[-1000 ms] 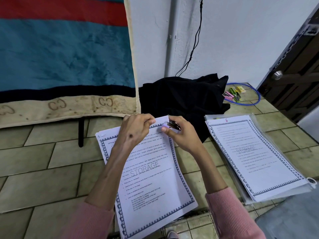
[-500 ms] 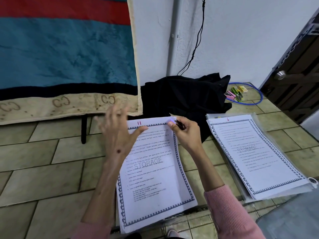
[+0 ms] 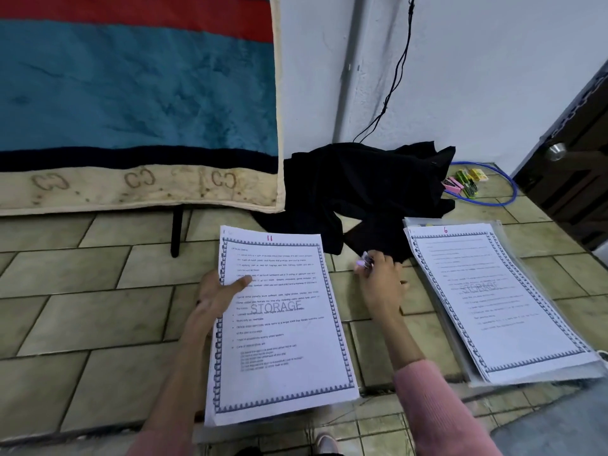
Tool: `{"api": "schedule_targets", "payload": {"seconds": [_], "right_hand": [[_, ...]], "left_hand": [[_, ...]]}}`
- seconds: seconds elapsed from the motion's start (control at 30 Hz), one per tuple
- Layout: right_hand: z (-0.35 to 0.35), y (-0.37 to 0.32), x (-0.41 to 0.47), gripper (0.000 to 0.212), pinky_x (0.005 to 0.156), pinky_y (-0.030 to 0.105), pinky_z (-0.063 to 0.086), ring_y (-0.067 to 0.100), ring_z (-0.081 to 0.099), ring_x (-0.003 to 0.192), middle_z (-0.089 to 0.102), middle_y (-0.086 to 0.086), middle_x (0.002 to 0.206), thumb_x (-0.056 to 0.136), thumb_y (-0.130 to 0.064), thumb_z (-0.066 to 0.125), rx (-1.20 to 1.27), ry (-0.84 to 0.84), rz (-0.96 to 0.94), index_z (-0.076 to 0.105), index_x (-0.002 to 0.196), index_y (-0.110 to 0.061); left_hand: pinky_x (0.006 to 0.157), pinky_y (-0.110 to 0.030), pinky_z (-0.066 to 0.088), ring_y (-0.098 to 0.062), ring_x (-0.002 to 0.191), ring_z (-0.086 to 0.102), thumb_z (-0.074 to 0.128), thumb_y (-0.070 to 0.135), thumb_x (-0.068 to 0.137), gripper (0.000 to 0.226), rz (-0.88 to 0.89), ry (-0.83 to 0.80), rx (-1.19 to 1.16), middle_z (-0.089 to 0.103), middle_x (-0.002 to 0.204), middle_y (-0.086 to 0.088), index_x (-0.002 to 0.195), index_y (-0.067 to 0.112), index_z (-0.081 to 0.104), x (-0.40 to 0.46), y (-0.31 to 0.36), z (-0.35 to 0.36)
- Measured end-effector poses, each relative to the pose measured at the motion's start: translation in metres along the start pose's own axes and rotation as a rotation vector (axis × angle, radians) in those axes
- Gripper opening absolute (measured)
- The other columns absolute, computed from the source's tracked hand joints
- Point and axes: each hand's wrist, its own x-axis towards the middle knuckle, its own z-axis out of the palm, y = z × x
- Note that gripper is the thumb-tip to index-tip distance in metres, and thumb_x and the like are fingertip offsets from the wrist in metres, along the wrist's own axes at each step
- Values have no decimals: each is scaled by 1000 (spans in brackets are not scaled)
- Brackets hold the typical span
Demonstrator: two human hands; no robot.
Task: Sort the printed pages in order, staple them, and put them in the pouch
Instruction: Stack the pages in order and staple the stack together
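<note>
- Holding a set of white printed pages with a blue patterned border and a red "11" at the top [image 3: 279,320], the left hand [image 3: 215,297] grips its left edge, thumb lying across the print and fingers hidden underneath.
- Beside that set, the right hand [image 3: 381,284] is curled around a small purple stapler [image 3: 363,263], just off the sheets' top right corner and not touching the paper.
- A second stack of the same bordered pages, marked with a red "6" [image 3: 500,301], lies on a clear plastic pouch [image 3: 513,378] on the tiled floor [image 3: 98,307] to the right, well apart from the held set.
- Judging by this, sorting looks at least partly done: two sets exist, each with a numbered top sheet.
- Whether the held set is already stapled cannot be told; a small dark mark sits near its top left corner, too small to read as a staple.
- Pouching is not done: the "6" stack appears to rest on top of the pouch, not inside, and the "11" set is in hand.
- Behind them lie a crumpled black cloth [image 3: 362,189] and a striped blanket [image 3: 131,93].
</note>
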Motion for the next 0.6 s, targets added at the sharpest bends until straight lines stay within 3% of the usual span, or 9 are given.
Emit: {"api": "schedule_targets", "payload": {"seconds": [0.23, 0.3, 0.37, 0.43, 0.5, 0.6], "right_hand": [[14, 8, -4, 47, 102, 48, 26, 25, 36, 124, 49, 5, 130, 92, -42, 46, -173, 36, -36, 42, 135, -23], [12, 9, -4, 55, 104, 47, 25, 26, 34, 127, 45, 5, 134, 91, -44, 48, -159, 4, -60, 36, 140, -22], [4, 11, -6, 62, 106, 47, 25, 27, 31, 130, 40, 6, 139, 90, -46, 51, -53, -11, -90, 31, 143, -20], [-11, 16, -5, 56, 106, 46, 25, 27, 30, 130, 41, 6, 140, 93, -42, 48, 66, 48, -127, 34, 142, -19], [-33, 34, 2, 44, 103, 45, 28, 28, 35, 127, 47, 7, 136, 95, -33, 47, 90, 167, -135, 44, 136, -18], [-68, 80, 18, 38, 102, 47, 29, 31, 38, 128, 53, 11, 133, 94, -22, 49, -14, 288, -30, 52, 130, -16]], "left_hand": [[87, -36, 50, -26, 105, 61, 74, 16, 77, 41, 80, 49, 148, 65, 116, -10, 115, 8, 59, 22, -11, -6], [85, -36, 49, -28, 108, 59, 76, 20, 74, 52, 73, 83, 219, 63, 115, -8, 118, 5, 53, 24, -11, -2], [90, -43, 44, -36, 115, 49, 77, 28, 72, 71, 66, 295, 455, 52, 125, -15, 127, 2, 41, 20, -5, 7], [97, -50, 36, -40, 123, 37, 72, 31, 78, 75, 143, 493, 617, 40, 135, -22, 135, 2, 34, 9, 10, 24], [98, -46, 37, -36, 123, 41, 64, 25, 85, 57, 295, 409, 485, 43, 135, -19, 133, 4, 41, 0, 31, 54], [82, -26, 47, -17, 95, 61, 60, 16, 88, 32, 286, 11, 150, 62, 115, -7, 119, 10, 58, -14, 60, 122]]}}
